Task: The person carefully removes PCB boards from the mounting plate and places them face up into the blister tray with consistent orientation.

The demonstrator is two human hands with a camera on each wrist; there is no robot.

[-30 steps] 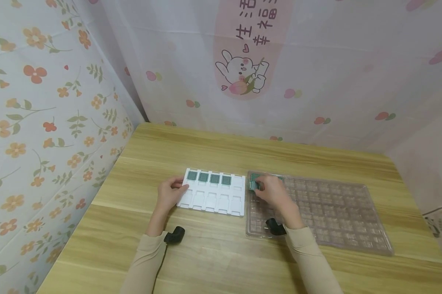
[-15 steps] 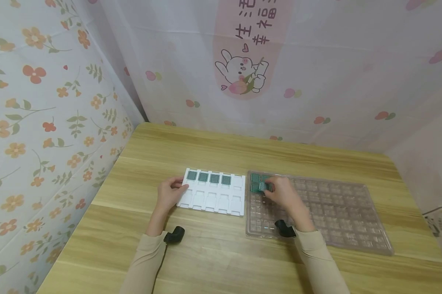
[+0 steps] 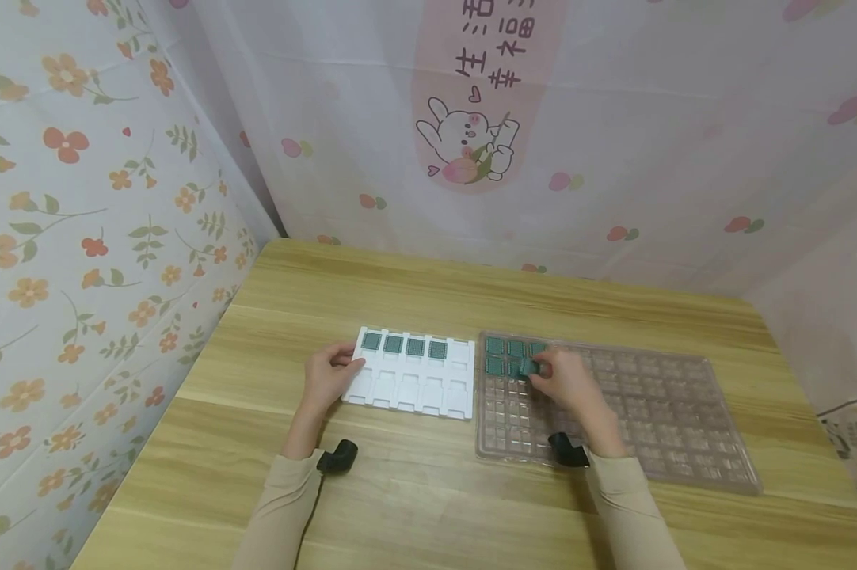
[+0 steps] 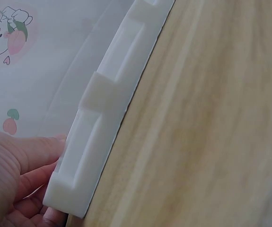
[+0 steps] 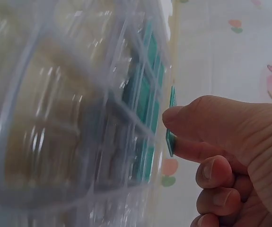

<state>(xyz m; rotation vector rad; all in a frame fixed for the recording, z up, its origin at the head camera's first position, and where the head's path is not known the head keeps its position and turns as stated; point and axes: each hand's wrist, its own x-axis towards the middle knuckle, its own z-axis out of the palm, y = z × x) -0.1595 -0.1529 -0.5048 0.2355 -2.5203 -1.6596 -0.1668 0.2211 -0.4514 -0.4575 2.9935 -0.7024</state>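
Two bare hands work well apart from each other over one wood-grained table (image 3: 400,495). The left hand (image 3: 329,376) grips the left edge of one white, rectangular, moulded tray (image 3: 432,388) with ten recesses in two rows of five; four small square green boards (image 3: 416,347) sit in its far row. Just beside it lies one larger rectangular tray of clear ribbed plastic (image 3: 642,412), over which the right hand (image 3: 569,378) pinches a single square green board (image 3: 528,367). At least five more green boards (image 3: 494,346) show at that tray's far left corner, three in the far row and two in the next; the right hand may cover others. The right wrist view alone gives the pinched board edge-on, thin and tilted between thumb and forefinger, with a narrow gap between it and the clear tray. The left wrist view alone shows the white tray's notched side wall close up, with the left thumb against its edge and fingers curled at the corner, which the head view partly hides.
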